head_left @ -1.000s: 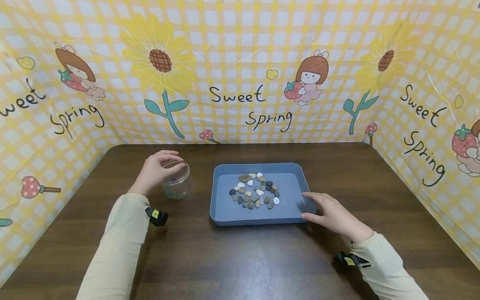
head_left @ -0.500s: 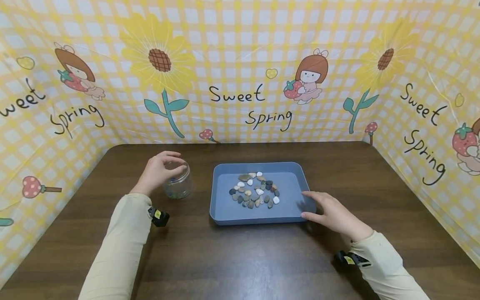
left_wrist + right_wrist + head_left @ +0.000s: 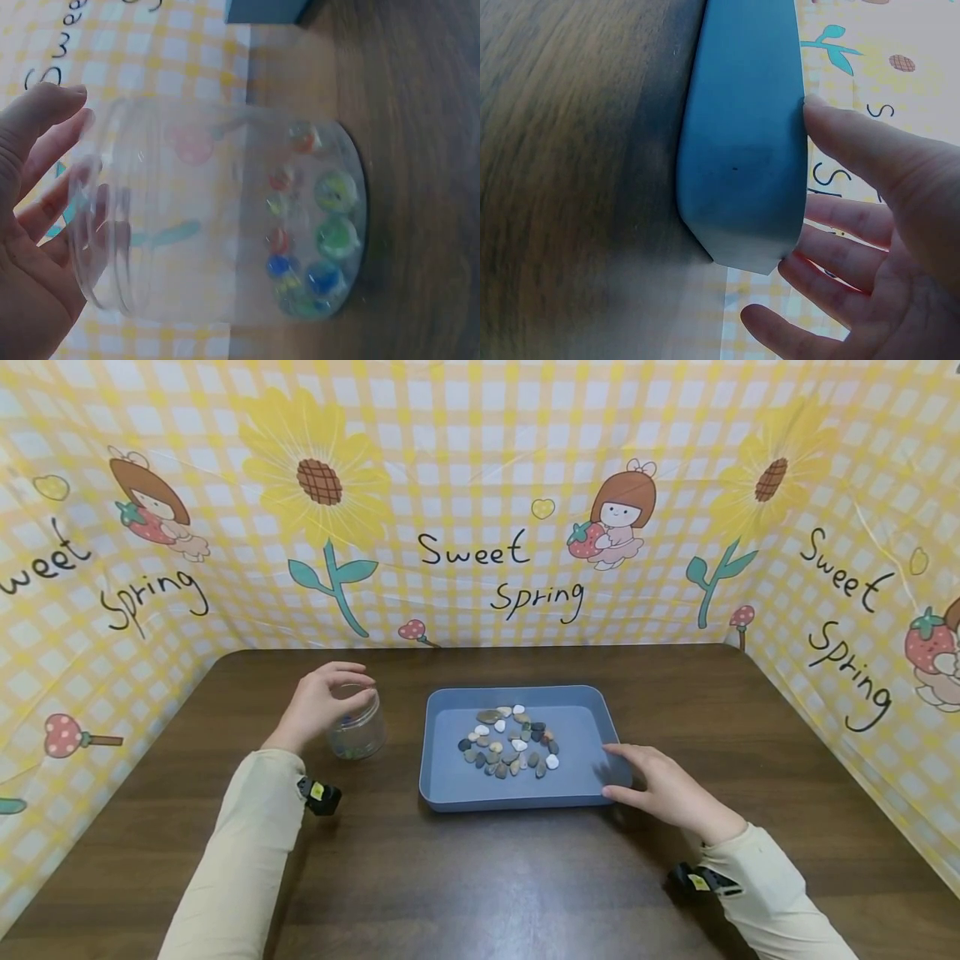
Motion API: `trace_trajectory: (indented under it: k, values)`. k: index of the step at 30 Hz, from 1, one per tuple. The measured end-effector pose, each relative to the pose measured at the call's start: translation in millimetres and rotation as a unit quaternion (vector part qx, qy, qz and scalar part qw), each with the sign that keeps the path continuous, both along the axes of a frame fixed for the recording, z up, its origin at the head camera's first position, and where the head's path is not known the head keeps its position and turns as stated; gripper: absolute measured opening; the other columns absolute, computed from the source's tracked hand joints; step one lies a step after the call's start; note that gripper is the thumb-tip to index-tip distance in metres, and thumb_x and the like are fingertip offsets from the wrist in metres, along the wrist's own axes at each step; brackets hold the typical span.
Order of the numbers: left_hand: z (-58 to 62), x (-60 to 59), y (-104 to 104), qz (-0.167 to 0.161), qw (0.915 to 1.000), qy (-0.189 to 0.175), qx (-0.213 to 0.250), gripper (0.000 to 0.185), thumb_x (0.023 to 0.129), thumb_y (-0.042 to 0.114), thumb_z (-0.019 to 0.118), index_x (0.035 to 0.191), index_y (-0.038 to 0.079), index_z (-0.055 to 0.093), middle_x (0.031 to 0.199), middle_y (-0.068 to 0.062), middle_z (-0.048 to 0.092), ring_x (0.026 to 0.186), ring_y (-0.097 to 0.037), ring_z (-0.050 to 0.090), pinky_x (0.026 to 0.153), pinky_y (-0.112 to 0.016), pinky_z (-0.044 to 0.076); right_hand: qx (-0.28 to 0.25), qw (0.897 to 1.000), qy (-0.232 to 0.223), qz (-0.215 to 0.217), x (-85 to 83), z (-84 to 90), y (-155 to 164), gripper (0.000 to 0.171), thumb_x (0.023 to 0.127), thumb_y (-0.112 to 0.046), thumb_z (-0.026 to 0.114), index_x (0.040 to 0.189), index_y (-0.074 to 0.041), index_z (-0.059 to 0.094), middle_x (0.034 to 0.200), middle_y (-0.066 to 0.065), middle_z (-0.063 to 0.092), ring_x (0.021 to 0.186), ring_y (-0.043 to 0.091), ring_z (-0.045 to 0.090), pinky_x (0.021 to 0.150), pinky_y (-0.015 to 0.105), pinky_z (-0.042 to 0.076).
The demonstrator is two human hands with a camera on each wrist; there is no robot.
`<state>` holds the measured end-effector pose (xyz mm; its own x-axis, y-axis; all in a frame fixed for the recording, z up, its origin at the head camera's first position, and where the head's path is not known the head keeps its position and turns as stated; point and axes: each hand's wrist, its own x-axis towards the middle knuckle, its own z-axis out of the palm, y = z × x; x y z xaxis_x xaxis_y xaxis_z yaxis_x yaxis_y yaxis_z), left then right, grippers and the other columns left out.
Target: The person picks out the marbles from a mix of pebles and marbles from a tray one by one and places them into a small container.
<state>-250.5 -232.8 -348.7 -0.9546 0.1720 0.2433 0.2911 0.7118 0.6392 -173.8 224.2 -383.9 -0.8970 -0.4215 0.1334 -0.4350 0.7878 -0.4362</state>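
**Colours on the table**

The tray [image 3: 442, 777] is a flat slate blue. Its pebbles [image 3: 510, 742] run grey, black, tan and white. The jar [image 3: 358, 727] is clear, and its marbles [image 3: 319, 240] show green, blue and red (some with swirls inside). The table [image 3: 480, 877] is dark brown wood grain. Both sleeves [image 3: 240, 852] are pale cream. The backdrop [image 3: 480, 485] is yellow-and-white check, printed with yellow sunflowers on teal stems, red strawberries and black lettering.
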Motion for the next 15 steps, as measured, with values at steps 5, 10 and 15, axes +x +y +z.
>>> trace_trajectory:
  k: [5,10,15]
  values:
    - [5.5,1.2,15.0,-0.019,0.9996,0.023,0.003,0.026,0.088,0.021,0.065,0.105,0.003,0.069,0.130,-0.014,0.054,0.121,-0.034,0.049,0.096,-0.052,0.044,0.001,1.000,-0.004,-0.003,0.2,0.6,0.1,0.058,0.082,-0.031,0.070,0.127,0.001,0.053,0.127,0.022,0.057,0.116,0.038,0.054,0.096,0.053,0.044]
    - [12.7,1.4,31.9,-0.044,0.9986,0.025,0.012,0.025,0.088,0.023,0.065,0.106,0.006,0.070,0.130,-0.012,0.055,0.112,-0.031,0.055,0.088,-0.048,0.050,0.002,1.000,-0.006,-0.003,0.2,1.0,0.1,0.058,0.082,-0.032,0.070,0.128,0.000,0.053,0.127,0.022,0.057,0.117,0.038,0.053,0.096,0.053,0.044]
    - [17.7,-0.7,48.4,-0.068,0.9969,0.014,0.037,0.024,0.087,0.025,0.066,0.105,0.009,0.070,0.129,-0.009,0.056,0.121,-0.027,0.050,0.098,-0.047,0.042,0.003,1.000,-0.002,0.000,0.6,1.3,-0.2,0.057,0.082,-0.031,0.070,0.127,0.001,0.053,0.127,0.022,0.057,0.117,0.038,0.053,0.096,0.053,0.044]
